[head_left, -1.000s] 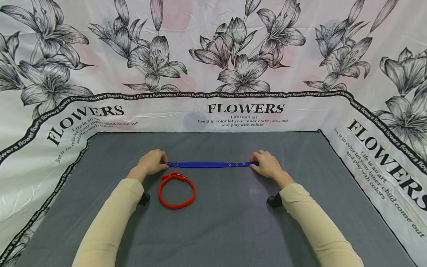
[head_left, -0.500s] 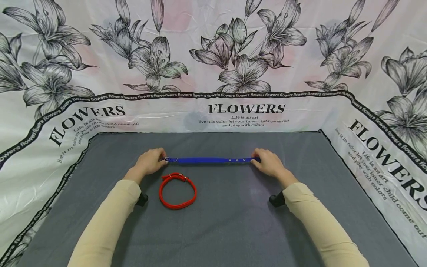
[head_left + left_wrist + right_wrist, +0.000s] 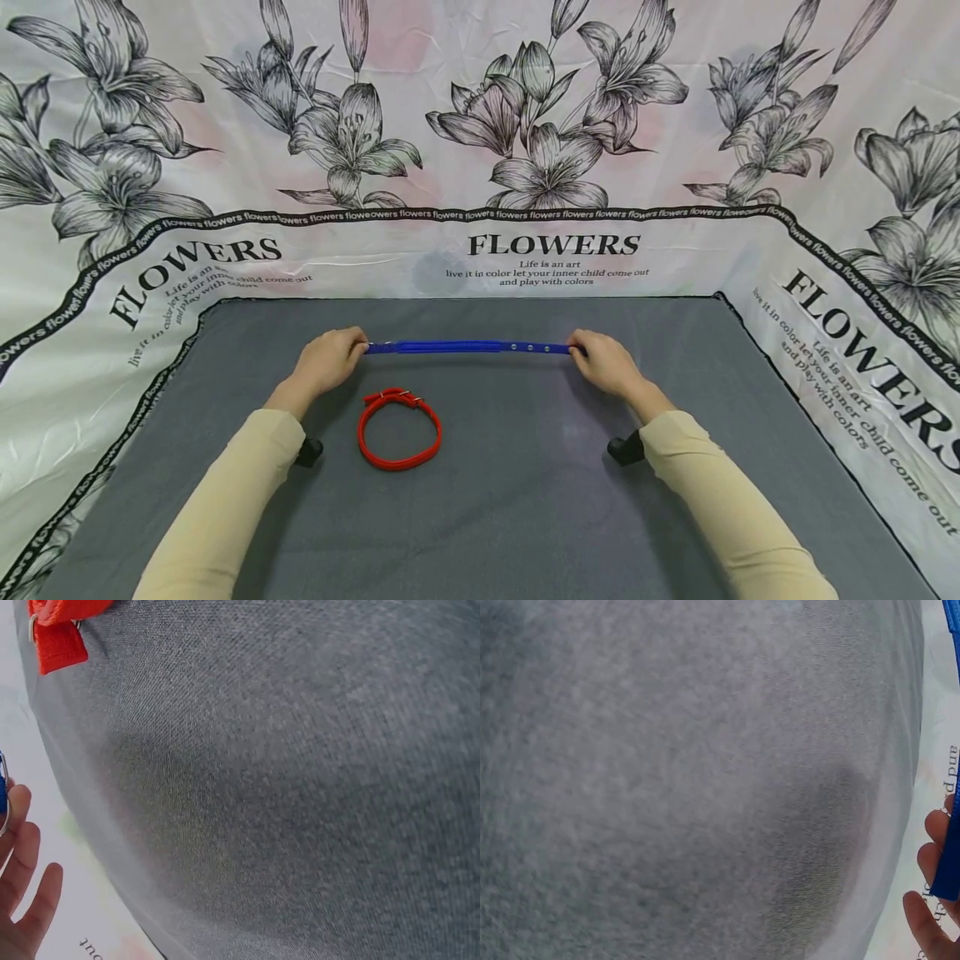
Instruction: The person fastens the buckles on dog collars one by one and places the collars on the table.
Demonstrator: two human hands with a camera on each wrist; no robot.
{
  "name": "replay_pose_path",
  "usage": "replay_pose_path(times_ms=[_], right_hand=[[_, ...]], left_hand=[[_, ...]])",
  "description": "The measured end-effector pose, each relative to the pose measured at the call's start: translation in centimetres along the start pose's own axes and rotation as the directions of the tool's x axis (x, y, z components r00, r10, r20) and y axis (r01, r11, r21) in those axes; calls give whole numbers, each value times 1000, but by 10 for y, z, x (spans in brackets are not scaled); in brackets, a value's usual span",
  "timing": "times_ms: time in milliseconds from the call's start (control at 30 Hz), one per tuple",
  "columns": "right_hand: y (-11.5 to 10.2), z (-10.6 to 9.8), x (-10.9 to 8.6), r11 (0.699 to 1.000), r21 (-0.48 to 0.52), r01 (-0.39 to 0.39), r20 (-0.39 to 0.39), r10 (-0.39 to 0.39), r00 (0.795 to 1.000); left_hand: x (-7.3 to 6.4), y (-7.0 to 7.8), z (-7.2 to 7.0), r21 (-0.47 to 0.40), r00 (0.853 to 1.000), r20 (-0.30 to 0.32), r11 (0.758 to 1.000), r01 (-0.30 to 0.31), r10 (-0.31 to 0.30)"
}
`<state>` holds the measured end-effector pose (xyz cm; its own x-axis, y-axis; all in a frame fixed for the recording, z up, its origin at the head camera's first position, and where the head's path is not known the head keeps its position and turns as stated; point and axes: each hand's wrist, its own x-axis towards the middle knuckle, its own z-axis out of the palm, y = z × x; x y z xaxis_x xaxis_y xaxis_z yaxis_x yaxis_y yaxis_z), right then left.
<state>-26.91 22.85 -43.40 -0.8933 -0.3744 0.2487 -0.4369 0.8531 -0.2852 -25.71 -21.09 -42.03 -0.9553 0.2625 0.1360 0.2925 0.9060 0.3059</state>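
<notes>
A blue collar (image 3: 450, 347) with eyelets toward its right end is stretched straight between both hands, raised off the cloth. My left hand (image 3: 328, 361) pinches its buckle end; a metal ring and a bit of blue strap show at the edge of the left wrist view, beside the fingers (image 3: 26, 851). At the other end, my right hand (image 3: 606, 363) pinches the strap, whose tip (image 3: 946, 877) hangs past the fingers in the right wrist view. Nearer the person, a red collar (image 3: 401, 463) lies buckled into a loop on the table.
Grey cloth (image 3: 487, 517) covers the table. Behind and at both sides stands a white sheet (image 3: 405, 267) printed with flowers and lettering. Black straps or mounts (image 3: 626, 450) show at both wrists, under the sleeves.
Both hands have lifted the blue collar, which now appears higher and farther back in the head view. My left hand has shifted slightly left. The red collar has stayed in place.
</notes>
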Motion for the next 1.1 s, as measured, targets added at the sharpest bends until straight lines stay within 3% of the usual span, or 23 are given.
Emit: replay_pose_path(times_ms=[200, 500, 667, 833, 933, 1100], right_hand=[[-4, -6, 2, 997, 55, -45, 11, 45, 999], [-9, -14, 2, 966, 237, -106, 9, 107, 994], [-17, -18, 2, 912, 371, -174, 27, 177, 984], [-26, -22, 2, 812, 541, -221, 59, 225, 973], [-29, -23, 3, 755, 621, -210, 63, 219, 974], [-35, -25, 5, 728, 663, -175, 62, 179, 982]], left_hand=[[-5, 0, -6, -53, 999, -11, 997, 49, -49], [-13, 5, -16, -115, 998, -20, 992, 50, -52], [-17, 14, -19, -195, 994, -70, 978, 68, -83], [-18, 21, -20, -300, 987, -142, 954, 31, -76], [-18, 25, -20, -367, 984, -154, 930, 24, -86], [-18, 34, -23, -509, 986, -119, 860, 41, -117]])
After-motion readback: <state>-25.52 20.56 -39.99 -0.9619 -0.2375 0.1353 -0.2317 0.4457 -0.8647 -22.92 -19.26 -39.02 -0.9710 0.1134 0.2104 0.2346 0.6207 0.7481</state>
